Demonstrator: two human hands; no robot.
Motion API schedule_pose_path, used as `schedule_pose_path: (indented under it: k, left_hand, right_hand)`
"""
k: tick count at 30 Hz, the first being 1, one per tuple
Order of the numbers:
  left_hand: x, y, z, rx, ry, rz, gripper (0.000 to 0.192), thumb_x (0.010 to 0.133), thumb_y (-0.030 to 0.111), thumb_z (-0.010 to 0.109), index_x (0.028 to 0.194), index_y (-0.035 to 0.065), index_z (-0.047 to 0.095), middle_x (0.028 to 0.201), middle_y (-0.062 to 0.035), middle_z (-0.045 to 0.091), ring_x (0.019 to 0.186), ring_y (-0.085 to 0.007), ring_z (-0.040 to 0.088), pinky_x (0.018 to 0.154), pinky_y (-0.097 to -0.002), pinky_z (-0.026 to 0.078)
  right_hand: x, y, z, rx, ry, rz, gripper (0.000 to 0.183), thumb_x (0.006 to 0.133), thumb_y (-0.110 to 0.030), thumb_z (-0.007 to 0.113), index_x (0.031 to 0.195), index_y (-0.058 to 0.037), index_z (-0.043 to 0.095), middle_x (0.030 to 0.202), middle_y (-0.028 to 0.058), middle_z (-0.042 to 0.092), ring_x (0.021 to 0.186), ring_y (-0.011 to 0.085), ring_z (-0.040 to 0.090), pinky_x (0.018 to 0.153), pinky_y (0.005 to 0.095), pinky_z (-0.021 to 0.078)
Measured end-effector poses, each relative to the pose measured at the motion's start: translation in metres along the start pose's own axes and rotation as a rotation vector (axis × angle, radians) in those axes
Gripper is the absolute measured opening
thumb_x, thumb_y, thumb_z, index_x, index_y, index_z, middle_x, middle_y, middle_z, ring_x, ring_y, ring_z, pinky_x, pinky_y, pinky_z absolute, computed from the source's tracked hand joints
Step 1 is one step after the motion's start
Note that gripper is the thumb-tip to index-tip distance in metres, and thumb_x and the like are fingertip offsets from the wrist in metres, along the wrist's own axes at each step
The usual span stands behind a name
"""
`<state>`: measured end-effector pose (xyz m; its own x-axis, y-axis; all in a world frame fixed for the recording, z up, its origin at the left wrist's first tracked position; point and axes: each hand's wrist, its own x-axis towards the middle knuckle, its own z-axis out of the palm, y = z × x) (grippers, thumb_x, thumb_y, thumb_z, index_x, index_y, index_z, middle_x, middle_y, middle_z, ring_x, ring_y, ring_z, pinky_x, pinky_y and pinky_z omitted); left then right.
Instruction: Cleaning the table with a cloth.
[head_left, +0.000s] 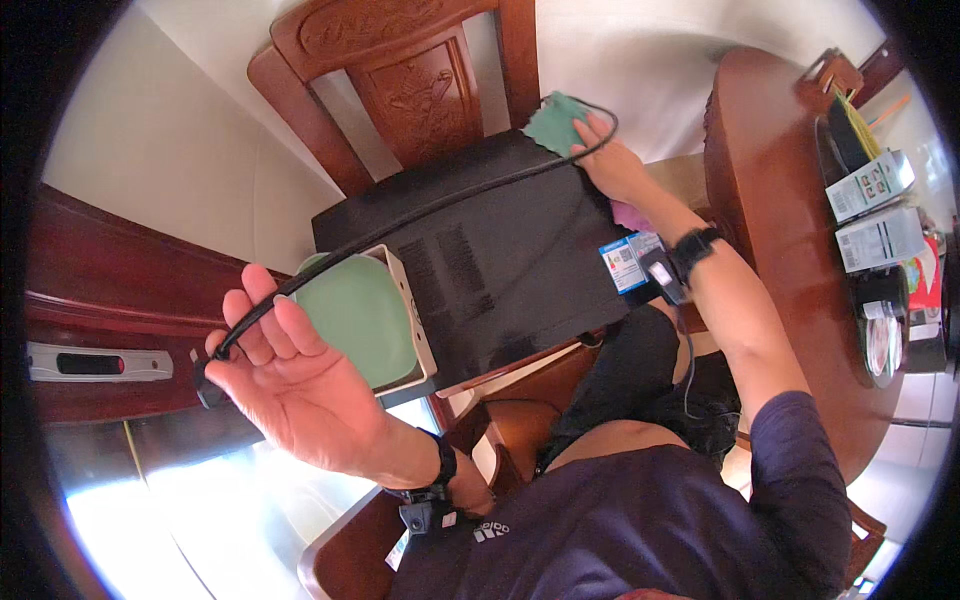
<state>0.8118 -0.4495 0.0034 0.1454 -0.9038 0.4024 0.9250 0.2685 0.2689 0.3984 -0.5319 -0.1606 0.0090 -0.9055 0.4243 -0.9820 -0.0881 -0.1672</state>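
A black appliance with a vented panel (517, 247) lies before me, a blue and white label on its near right corner. My left hand (300, 367), palm up, holds the plug end of a black power cord (420, 214) between thumb and fingers. The cord runs over the panel and loops round beyond my right hand (607, 154). That hand presses a green cloth (556, 124) with scalloped edges at the panel's far right corner. A pink cloth (631, 217) shows partly beneath my right forearm.
A green-lined square container (360, 319) stands at the panel's left end. Behind is a carved wooden chair (420, 97). A wooden table (787, 300) on the right carries boxes (881, 240) and a dark tray. A white device (101, 365) sits on reddish wood at left.
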Motion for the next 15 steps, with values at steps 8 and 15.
schedule_pose_path:
  k: [8,15]
  left_hand:
    - [0.003,-0.003,0.007,0.020,-0.082,-0.053,0.036,0.104,0.017,0.047,0.125,-0.0119,0.054,0.134,-0.0229,0.057,0.134,-0.0361,0.047,0.109,-0.0422,0.049]
    - [-0.001,-0.004,0.007,0.055,-0.125,-0.061,0.030,0.103,0.015,0.050,0.122,-0.0066,0.058,0.127,-0.0191,0.062,0.129,-0.0357,0.053,0.105,-0.0418,0.053]
  right_hand:
    - [-0.121,-0.050,-0.085,-0.053,-0.205,-0.021,0.051,0.098,-0.024,0.048,0.143,-0.0008,0.046,0.152,0.0257,0.036,0.141,0.0426,0.033,0.116,0.0498,0.0288]
    - [-0.141,-0.176,-0.094,0.187,-0.263,-0.519,0.045,0.085,-0.023,0.056,0.125,-0.0016,0.058,0.139,0.0210,0.050,0.135,0.0395,0.042,0.116,0.0524,0.0308]
